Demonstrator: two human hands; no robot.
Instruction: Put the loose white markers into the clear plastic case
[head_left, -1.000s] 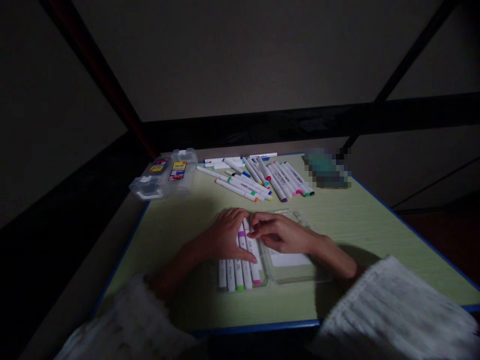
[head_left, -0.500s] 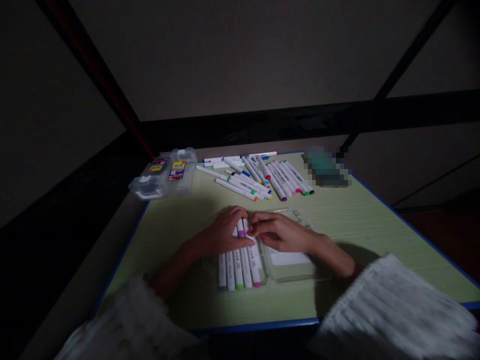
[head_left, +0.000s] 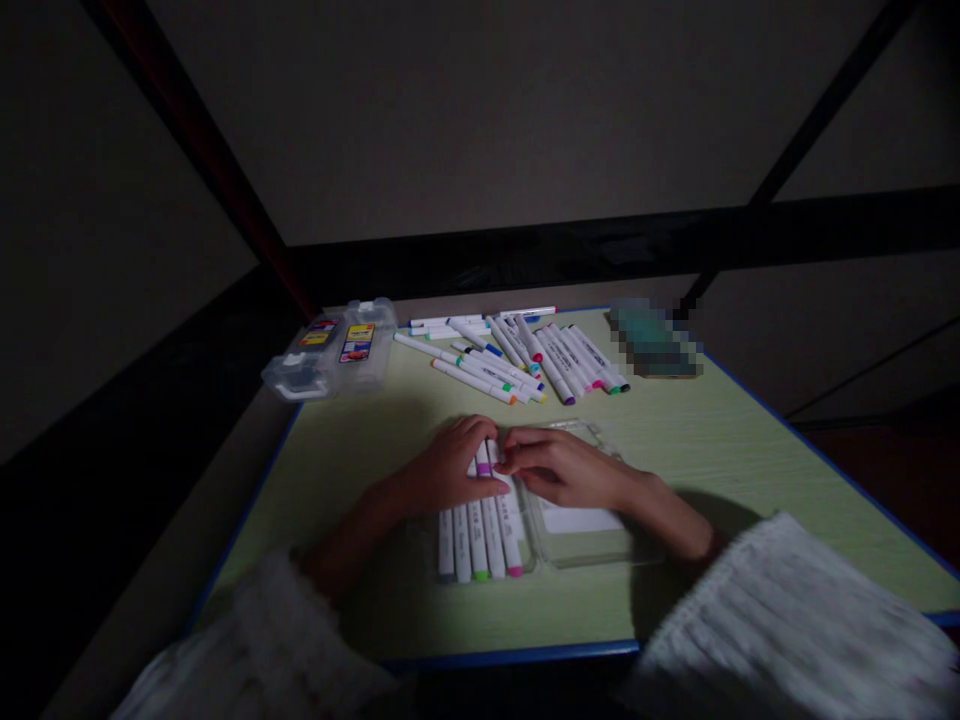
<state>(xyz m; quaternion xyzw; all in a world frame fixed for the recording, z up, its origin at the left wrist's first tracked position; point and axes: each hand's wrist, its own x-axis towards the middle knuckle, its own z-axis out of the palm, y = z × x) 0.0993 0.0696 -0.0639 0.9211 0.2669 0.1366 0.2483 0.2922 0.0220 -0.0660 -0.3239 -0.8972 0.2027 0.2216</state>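
Note:
A row of several white markers [head_left: 470, 540] lies side by side in one half of an open clear plastic case [head_left: 551, 562], with coloured ends facing me. My left hand [head_left: 451, 470] arches over the row, its fingers curled round the far ends and its thumb lying across the barrels. My right hand [head_left: 566, 465] is curled, with its fingertips pinched at the upper right of the rightmost marker, which has a pink end. What those fingertips grip is hidden. Beneath my right hand is the other half of the case, with a white label.
Loose markers [head_left: 487, 375] are scattered across the far middle of the table [head_left: 337, 590]. More markers [head_left: 574, 360] lie in a rough row to their right. A clear latched case [head_left: 367, 370] stands open at the far left edge. A blurred-out flat object [head_left: 654, 340] lies far right.
The whole view has shifted very slightly. Both hands keep their places at the markers, and nothing else has visibly moved.

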